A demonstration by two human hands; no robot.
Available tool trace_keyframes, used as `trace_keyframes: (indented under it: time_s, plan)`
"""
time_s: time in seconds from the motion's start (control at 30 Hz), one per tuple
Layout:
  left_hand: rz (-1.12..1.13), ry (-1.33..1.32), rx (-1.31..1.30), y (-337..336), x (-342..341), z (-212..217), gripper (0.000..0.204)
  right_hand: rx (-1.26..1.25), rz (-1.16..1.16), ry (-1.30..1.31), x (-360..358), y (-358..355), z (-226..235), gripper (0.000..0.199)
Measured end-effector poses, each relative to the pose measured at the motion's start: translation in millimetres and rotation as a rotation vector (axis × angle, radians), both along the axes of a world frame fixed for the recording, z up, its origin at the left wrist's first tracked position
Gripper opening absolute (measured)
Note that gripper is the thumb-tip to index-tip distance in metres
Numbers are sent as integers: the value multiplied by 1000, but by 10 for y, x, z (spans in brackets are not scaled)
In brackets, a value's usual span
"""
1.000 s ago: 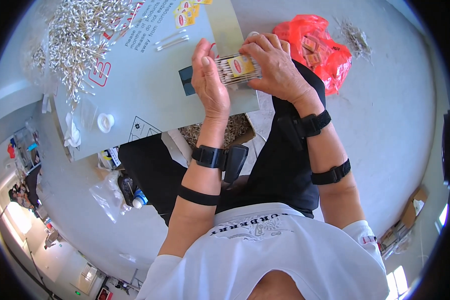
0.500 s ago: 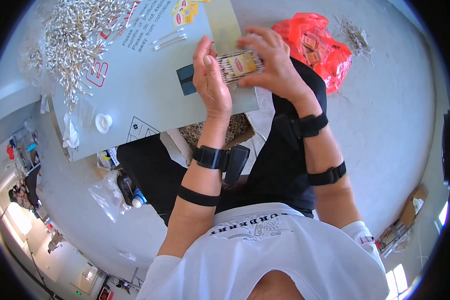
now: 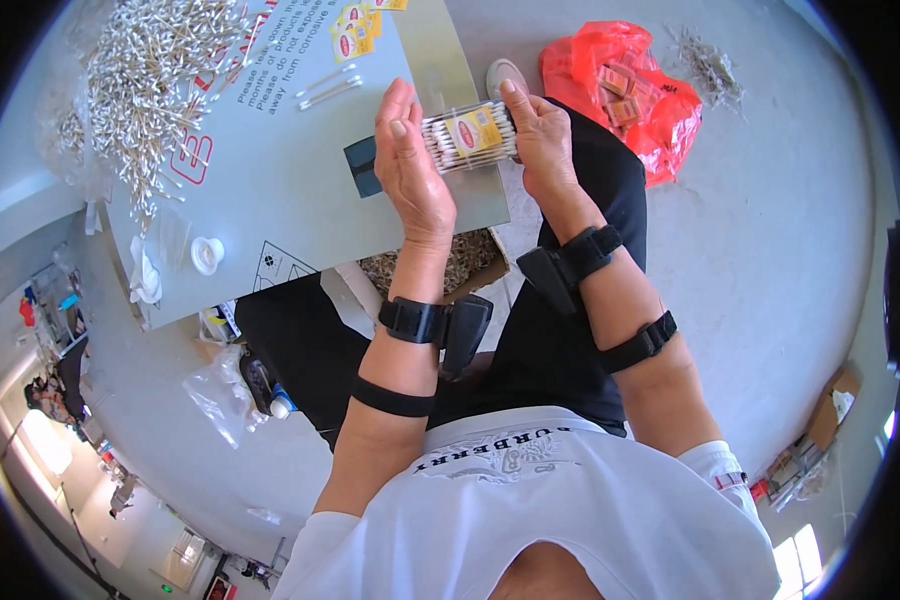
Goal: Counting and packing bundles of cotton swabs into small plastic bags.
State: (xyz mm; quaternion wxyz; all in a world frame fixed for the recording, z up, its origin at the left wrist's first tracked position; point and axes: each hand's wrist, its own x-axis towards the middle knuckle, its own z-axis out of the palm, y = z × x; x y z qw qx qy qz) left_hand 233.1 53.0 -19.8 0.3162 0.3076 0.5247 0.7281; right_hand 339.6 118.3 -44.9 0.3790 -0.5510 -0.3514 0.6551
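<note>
A clear pack of cotton swabs (image 3: 467,137) with a yellow label lies level between my hands, over the table's near right corner. Against its left end stands my left hand (image 3: 412,170), fingers stretched out and palm toward the pack. My right hand (image 3: 544,145) is closed on the right end, thumb on top, its other fingers mostly hidden. Just left of my left hand, a dark flat block (image 3: 362,167) sits on the table. Beyond it are a few loose cotton swabs (image 3: 330,88) and several yellow labels (image 3: 355,38).
A large heap of cotton swabs (image 3: 155,90) covers the far left of the table (image 3: 300,200). Nearer is a small white round container (image 3: 207,255). A red plastic bag (image 3: 660,110) with packs lies on the floor at right. Under the table edge stands a filled cardboard box (image 3: 435,265).
My right hand, blurred and spread around the pack before, has closed on its right end. The pack has shifted slightly left. My left hand stays against its left end.
</note>
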Motion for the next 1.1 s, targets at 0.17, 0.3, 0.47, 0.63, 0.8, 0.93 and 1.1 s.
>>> trace_keyframes:
  time_s: [0.17,0.3,0.47,0.63,0.8,0.93,1.1]
  plan:
    - [22,5,10,25,72,9,69,387,3,-414,-33,-33,-91,42]
    - [7,89,-26,12,93,29,68,493,-11,-571,-94,-97,24,44]
    - [-83,-20,22,45,11,-2,68,434,-17,-441,-103,-38,-34,45]
    - [-21,-160,25,-103,-52,35,74,-269,-117,377,41,-74,89,23]
    - [-58,-129,-5,-109,83,35,75,12,-57,183,-31,-159,47,26]
    - [-84,-89,-37,-76,143,63,69,402,54,-181,31,-141,-116,26]
    - [-85,-90,-24,-159,11,62,66,701,107,-454,76,-136,383,35]
